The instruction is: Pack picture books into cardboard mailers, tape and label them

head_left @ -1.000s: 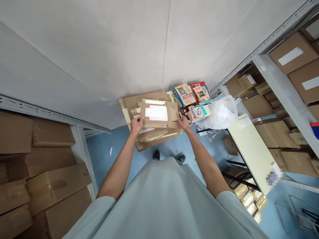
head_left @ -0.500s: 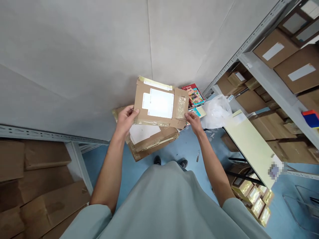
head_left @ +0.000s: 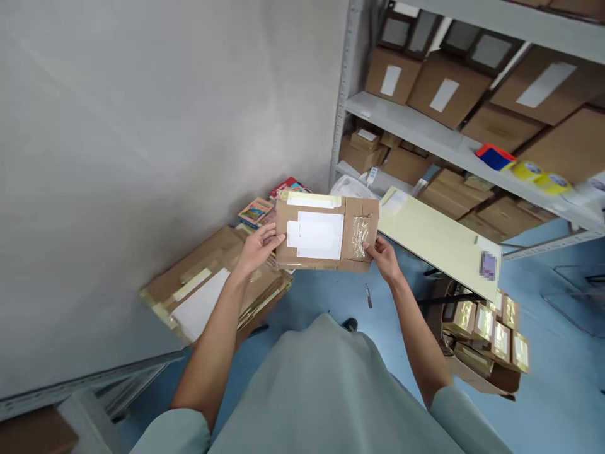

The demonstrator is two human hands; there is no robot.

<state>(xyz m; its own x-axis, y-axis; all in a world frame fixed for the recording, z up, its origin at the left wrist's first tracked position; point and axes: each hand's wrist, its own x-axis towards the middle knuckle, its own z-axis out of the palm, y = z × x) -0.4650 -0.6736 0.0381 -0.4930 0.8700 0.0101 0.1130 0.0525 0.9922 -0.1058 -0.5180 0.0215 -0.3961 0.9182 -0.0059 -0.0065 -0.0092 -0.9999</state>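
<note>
Both of my hands hold up a flattened cardboard box [head_left: 309,255] with white labels and shiny clear tape on its right part. My left hand [head_left: 259,249] grips its left edge, thumb on the front face. At the right edge my right hand [head_left: 382,257] pinches it, thumb over the taped part. Below and left of it lies a stack of flattened cardboard [head_left: 193,277] with a white sheet on top. Colourful books [head_left: 255,211] show behind my left hand, partly hidden by the held cardboard.
A pale yellow table [head_left: 430,239] stands to the right. Below it, an open carton [head_left: 477,373] holds several taped boxes. Shelves [head_left: 401,120] with brown boxes and yellow tape rolls [head_left: 553,183] line the back right. A knife-like object [head_left: 368,295] lies on the blue floor.
My view has swung to the right, bringing more of the shelves and table into sight. The cardboard stays in both hands, now more level and in front of the table's left end.
</note>
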